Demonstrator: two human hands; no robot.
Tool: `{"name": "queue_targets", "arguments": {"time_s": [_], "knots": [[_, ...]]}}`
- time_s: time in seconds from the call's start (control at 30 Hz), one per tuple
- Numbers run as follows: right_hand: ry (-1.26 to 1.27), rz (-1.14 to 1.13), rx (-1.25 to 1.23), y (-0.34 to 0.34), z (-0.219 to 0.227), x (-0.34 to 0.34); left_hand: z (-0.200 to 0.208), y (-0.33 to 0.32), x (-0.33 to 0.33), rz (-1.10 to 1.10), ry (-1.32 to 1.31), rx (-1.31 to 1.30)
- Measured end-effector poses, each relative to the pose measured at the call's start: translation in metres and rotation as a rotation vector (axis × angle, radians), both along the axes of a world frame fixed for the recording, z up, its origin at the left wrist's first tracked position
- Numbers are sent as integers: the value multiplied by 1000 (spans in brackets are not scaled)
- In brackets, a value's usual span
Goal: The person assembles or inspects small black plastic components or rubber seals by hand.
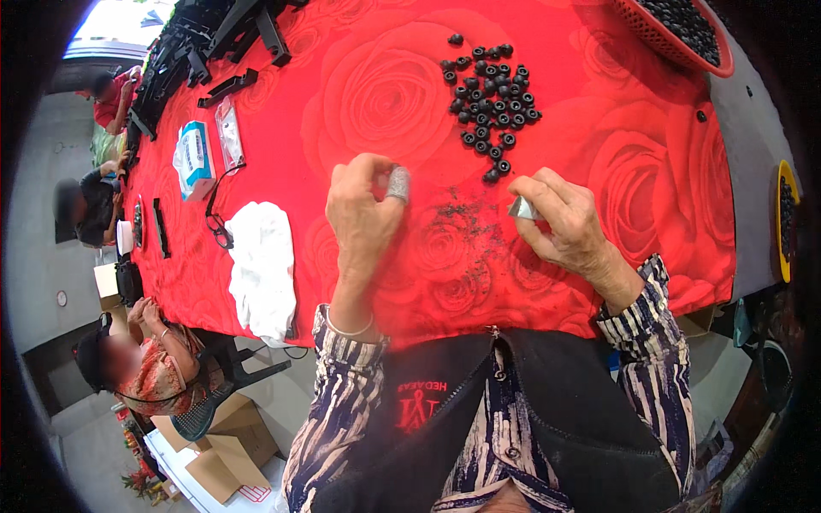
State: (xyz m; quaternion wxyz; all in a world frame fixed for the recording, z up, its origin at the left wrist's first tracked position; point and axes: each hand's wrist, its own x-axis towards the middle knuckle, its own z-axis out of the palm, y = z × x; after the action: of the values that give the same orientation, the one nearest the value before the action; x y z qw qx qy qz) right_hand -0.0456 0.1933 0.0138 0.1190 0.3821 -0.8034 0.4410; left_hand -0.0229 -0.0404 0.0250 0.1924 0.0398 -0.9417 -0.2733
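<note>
Dozens of round black knobs [481, 120] lie in a loose cluster on the red rose-patterned tablecloth [376, 103], beyond our two hands and closer to the right one. The lowest knobs sit just ahead and to the left of our right hand [569, 218], near its fingertips but seemingly apart from them. Its thumb and forefinger pinch a small silvery piece [523, 208], which shows between the two digits; we cannot tell whether it is a blade or something else. Our left hand [363, 201] is raised across from it with fingers bent in toward the thumb, which wears a grey wrapping [398, 184]; the grip there is too hidden for us to tell whether anything is grasped. In the gap between the hands, nearer to us than the cluster, we see black shavings [466, 224] scattered over the cloth. A white cloth garment [261, 265] lies to the left of our left forearm, with a blue-and-white tissue pack [197, 161] farther up. More small black pieces fill a red plastic basket [725, 61] at the upper right and a yellow-rimmed tray [785, 267] at the right edge. Along the far left side, we have three other people near the table, beside a heap of long black parts [192, 51].
</note>
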Motion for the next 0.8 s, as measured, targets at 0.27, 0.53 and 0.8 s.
{"name": "queue_targets", "arguments": {"time_s": [0.27,0.53,0.8], "knots": [[23,-56,-2,3,-3,-5,-2,31,-8,-302,105,-78],[48,-77,-6,3,0,-4,-12,60,-13,-403,17,-22],[-160,-11,-190,2,0,-3,-3,47,8,-447,-531,1333]]}}
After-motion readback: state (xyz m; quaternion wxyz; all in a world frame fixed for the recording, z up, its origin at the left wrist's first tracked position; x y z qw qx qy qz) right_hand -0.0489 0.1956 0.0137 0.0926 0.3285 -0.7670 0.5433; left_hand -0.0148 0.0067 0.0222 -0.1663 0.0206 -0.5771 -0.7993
